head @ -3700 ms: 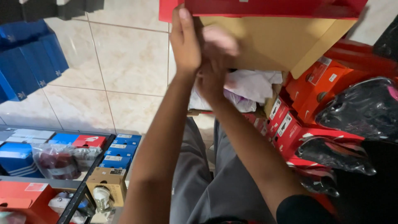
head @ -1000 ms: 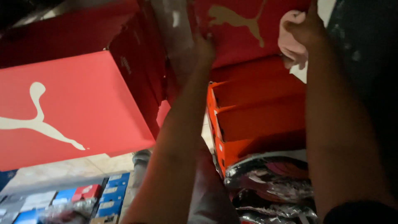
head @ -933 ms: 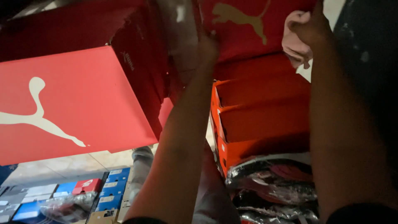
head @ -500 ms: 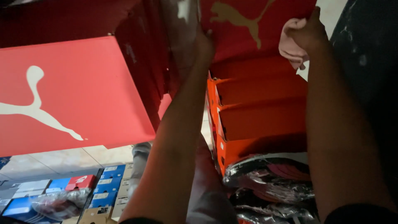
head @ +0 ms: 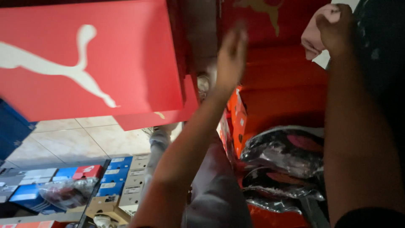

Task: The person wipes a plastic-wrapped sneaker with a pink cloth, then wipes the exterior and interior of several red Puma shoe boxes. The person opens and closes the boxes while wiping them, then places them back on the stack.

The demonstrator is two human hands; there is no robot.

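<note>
Pale floor tiles (head: 80, 139) show below a cramped stock corner, with rows of blue, red and tan shoe boxes (head: 105, 181) shelved at 7 o'clock and bagged dark shoes (head: 282, 152) piled at 4 o'clock.

A big red shoe box (head: 93, 63), its face marked with a white leaping-animal shape, fills the view from 9 to 11 o'clock and hangs tilted above the floor. The left hand (head: 231, 57) is raised at 12 o'clock, fingers spread and loose, blurred, close beside the box's dark right edge; whether it touches that edge cannot be told. Behind it stands 1 more red box (head: 270, 17), and orange boxes (head: 282, 97) are stacked beneath that. The right hand (head: 337, 29) sits at 1 o'clock, fingers curled into a fist around a wad of pale pink paper (head: 314, 36).

As a judgement, the step in hand is the handling of the big red shoe box among the stack, with the packing paper kept aside in the other fist. A next move would call for the open hand to get a firm hold on the box's edge, since it looks unsupported and angled, and for room among the crowded boxes.
</note>
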